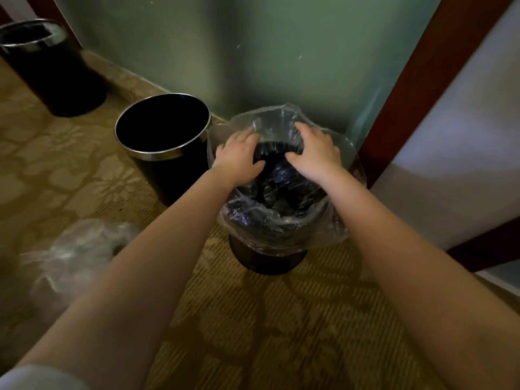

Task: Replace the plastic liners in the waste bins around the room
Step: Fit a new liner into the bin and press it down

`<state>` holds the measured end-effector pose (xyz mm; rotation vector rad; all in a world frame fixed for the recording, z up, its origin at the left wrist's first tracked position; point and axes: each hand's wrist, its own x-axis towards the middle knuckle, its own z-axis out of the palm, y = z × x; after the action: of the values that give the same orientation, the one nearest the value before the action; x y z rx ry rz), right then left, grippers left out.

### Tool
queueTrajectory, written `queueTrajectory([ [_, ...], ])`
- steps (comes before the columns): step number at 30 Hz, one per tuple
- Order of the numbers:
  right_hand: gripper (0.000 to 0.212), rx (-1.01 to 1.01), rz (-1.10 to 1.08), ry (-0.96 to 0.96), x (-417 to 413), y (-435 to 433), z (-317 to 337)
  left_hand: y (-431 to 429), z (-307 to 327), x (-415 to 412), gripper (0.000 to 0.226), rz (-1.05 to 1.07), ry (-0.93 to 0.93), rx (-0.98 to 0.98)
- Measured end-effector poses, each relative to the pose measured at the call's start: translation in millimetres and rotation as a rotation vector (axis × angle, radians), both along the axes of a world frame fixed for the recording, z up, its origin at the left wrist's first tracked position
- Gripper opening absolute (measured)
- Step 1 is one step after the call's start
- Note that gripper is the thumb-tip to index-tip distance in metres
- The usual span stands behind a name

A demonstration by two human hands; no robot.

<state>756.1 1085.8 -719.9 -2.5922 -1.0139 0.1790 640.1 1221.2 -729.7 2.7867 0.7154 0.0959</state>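
Note:
A black waste bin (267, 257) stands on the carpet by the green wall, with a clear plastic liner (281, 218) draped over its rim and hanging into it. My left hand (239, 157) lies on the liner at the bin's far left rim, fingers spread. My right hand (315, 152) lies on the liner at the far right rim, fingers spread and slightly bent. Both hands press the film against the top of the bin. The fingertips sit partly behind folds of plastic.
Two unlined black bins with metal rims stand to the left: one (166, 147) right beside the lined bin, another (53, 71) further back. A crumpled clear bag (76, 254) lies on the patterned carpet at the left. A dark wooden frame (408, 88) rises at the right.

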Motion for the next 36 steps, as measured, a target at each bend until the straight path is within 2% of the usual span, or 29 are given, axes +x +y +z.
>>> queueTrajectory([
  [6,0.081,0.09,0.007,0.383,36.0,15.0,-17.2,23.9,-13.3,23.0,0.071,0.095,-0.034,-0.273],
  [10,0.07,0.032,-0.027,0.56,47.7,8.5,-28.9,35.5,-22.5,18.0,0.075,0.223,0.04,-0.425],
  [12,0.058,0.074,-0.076,0.674,49.8,-1.5,-33.8,42.3,-30.8,8.2,0.076,0.314,0.041,-0.636],
  [14,0.056,0.151,-0.117,0.778,50.7,-12.0,-40.8,40.8,-34.0,-3.1,0.084,0.404,0.008,-0.873],
  [16,0.063,0.179,-0.147,0.813,49.2,-20.4,-46.2,35.7,-34.2,-11.0,0.08,0.412,-0.028,-0.94],
  [19,0.084,0.182,-0.199,0.857,41.7,-28.5,-46.7,27.8,-34.1,-22.5,0.07,0.436,-0.071,-1.015],
  [22,0.097,0.182,-0.216,0.896,30.8,-38.9,-43.0,20.8,-32.2,-38.8,0.073,0.479,0.009,-1.111],
  [24,0.096,0.215,-0.226,0.788,23.7,-43.1,-41.8,17.4,-31.9,-45.0,0.085,0.509,0.024,-0.948],
  [27,0.075,0.232,-0.142,0.317,5.8,-44.5,-33.8,6.9,-23.3,-53.8,0.078,0.451,-0.156,-0.347],
  [28,0.066,0.266,-0.088,0.183,-5.1,-44.7,-28.1,0.8,-19.1,-57.9,0.071,0.437,-0.246,-0.25],
  [30,0.05,0.328,0.053,0.014,-26.4,-42.9,-19.5,-9.0,-16.9,-64.0,0.062,0.464,-0.324,-0.263],
  [33,0.036,0.308,0.274,-0.125,-58.3,-41.2,-20.8,-23.3,-26.1,-77.4,0.053,0.498,-0.224,-0.341],
  [36,0.032,0.305,0.487,-0.191,-82.8,-42.7,-27.1,-31.1,-28.8,-84.1,0.042,0.576,-0.2,-0.423],
])
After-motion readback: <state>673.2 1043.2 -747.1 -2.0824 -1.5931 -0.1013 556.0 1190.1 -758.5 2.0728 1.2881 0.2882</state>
